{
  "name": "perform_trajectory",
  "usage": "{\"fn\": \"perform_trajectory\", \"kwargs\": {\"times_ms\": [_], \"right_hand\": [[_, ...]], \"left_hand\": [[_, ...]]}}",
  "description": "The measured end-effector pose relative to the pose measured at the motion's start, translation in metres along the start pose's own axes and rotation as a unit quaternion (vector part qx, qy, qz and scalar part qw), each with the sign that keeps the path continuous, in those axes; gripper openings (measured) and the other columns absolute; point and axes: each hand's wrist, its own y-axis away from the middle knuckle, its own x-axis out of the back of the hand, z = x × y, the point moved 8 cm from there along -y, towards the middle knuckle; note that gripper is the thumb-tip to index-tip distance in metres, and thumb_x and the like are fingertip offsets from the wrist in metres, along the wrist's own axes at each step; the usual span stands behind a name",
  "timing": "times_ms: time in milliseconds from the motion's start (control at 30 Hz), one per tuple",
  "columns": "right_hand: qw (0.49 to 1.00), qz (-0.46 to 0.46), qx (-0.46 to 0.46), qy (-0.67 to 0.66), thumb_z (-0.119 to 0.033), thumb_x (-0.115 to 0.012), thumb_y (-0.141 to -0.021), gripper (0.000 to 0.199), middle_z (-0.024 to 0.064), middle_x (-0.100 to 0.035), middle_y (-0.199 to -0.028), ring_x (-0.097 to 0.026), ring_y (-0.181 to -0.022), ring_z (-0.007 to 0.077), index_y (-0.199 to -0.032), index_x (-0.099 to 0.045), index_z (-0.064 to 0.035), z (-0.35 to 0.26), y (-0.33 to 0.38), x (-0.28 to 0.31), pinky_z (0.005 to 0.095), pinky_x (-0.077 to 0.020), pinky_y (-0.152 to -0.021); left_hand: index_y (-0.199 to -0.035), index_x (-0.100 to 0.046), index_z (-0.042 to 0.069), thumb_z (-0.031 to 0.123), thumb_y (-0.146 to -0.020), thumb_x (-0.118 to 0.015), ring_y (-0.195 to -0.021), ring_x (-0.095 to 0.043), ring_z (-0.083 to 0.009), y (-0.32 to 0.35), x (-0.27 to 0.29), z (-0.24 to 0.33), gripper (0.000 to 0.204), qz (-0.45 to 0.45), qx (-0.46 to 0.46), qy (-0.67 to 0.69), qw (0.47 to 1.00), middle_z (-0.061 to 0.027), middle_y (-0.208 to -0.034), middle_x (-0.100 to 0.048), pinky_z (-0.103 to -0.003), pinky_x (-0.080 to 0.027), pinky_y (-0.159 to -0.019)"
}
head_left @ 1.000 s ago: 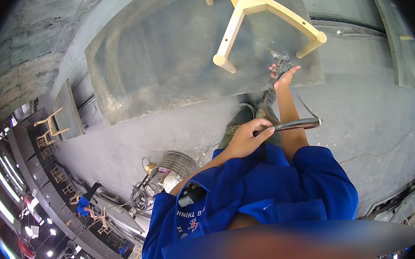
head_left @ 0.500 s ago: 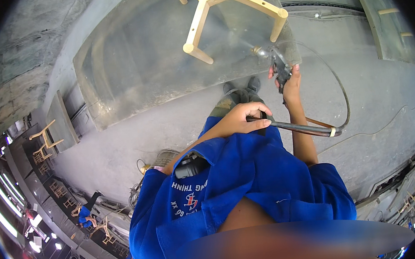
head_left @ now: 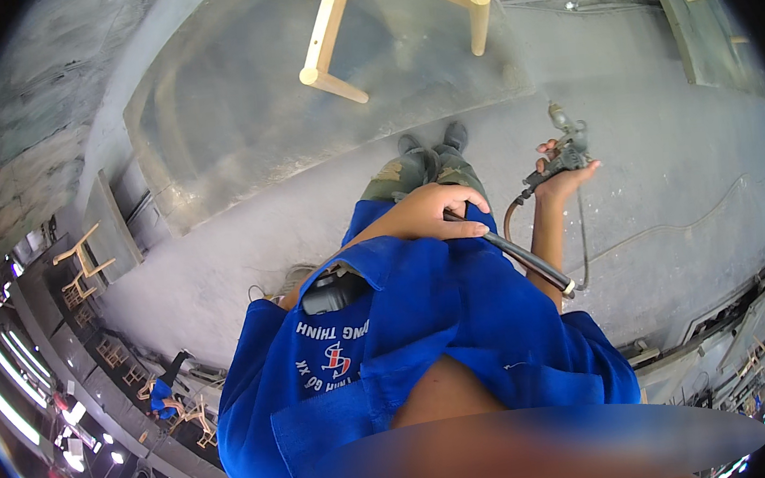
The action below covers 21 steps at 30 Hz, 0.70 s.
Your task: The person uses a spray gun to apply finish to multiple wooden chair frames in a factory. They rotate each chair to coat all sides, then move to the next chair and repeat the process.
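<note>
grey counter (head_left: 230, 125) ahead of left hand (head_left: 441, 212); pale wooden chair frame (head_left: 325, 37) on it, ahead-left of right hand (head_left: 561, 184). left hand pinches hose bundle (head_left: 528, 261), its end by right forearm (head_left: 540, 243); right hand curled round spray gun (head_left: 566, 156).

Grey metal spray gun (head_left: 567, 160), held out level, brassy tip pointing toward the top edge, dark hoses (head_left: 526, 258) gripped together, slanting, bound by a pale band (head_left: 570, 288)

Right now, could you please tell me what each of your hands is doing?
Left hand: closed, holding the bundled hoses.
Right hand: holding the spray gun, thumb extended to the side.
</note>
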Motion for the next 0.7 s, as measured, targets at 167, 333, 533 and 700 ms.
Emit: {"fn": "perform_trajectory", "kwargs": {"times_ms": [167, 333, 533, 700], "right_hand": [[0.991, 0.105, -0.029, 0.073, -0.072, -0.015, -0.099, 0.079, 0.0097, -0.063, -0.073, -0.064, -0.062, 0.0226, -0.101, -0.06, -0.0057, 0.046, -0.019, 0.045, 0.0292, -0.0387, -0.044], [0.977, 0.064, -0.058, 0.196, -0.071, -0.016, -0.1, 0.078, 0.0098, -0.064, -0.074, -0.064, -0.063, 0.0223, -0.103, -0.06, -0.0056, 0.049, -0.002, 0.019, 0.0292, -0.0392, -0.044], [0.95, -0.258, -0.174, -0.003, -0.077, -0.011, -0.096, 0.087, 0.0119, -0.061, -0.079, -0.058, -0.068, 0.0214, -0.111, -0.056, -0.0044, 0.075, 0.068, -0.087, 0.0273, -0.0359, -0.041], [0.96, -0.195, -0.2, 0.028, -0.082, -0.005, -0.092, 0.095, 0.0125, -0.063, -0.077, -0.06, -0.067, 0.0232, -0.108, -0.058, -0.005, 0.178, 0.084, -0.112, 0.0291, -0.0348, -0.043]], "left_hand": [[-0.121, -0.065, 0.006, 0.03, -0.092, -0.074, -0.07, -0.057, -0.0102, 0.001, 0.004, 0.0, 0.038, 0.014, 0.004, -0.045, 0.999, -0.0071, -0.078, -0.07, -0.026, -0.04, -0.067], [-0.119, -0.064, 0.004, 0.027, -0.094, -0.072, -0.073, -0.059, -0.0099, 0.017, 0.009, -0.004, 0.035, 0.031, -0.013, -0.018, 0.999, -0.0079, -0.079, -0.071, -0.026, -0.041, -0.069], [-0.119, -0.065, 0.002, 0.03, -0.095, -0.071, -0.08, -0.065, -0.0128, 0.047, 0.021, -0.022, 0.036, 0.075, -0.06, 0.007, 0.995, -0.0092, -0.085, -0.072, -0.029, -0.047, -0.078], [-0.117, -0.067, 0.006, 0.034, -0.094, -0.071, -0.08, -0.064, -0.015, 0.106, 0.059, -0.061, 0.036, 0.086, -0.049, -0.056, 0.994, -0.0094, -0.087, -0.072, -0.03, -0.047, -0.077]]}}
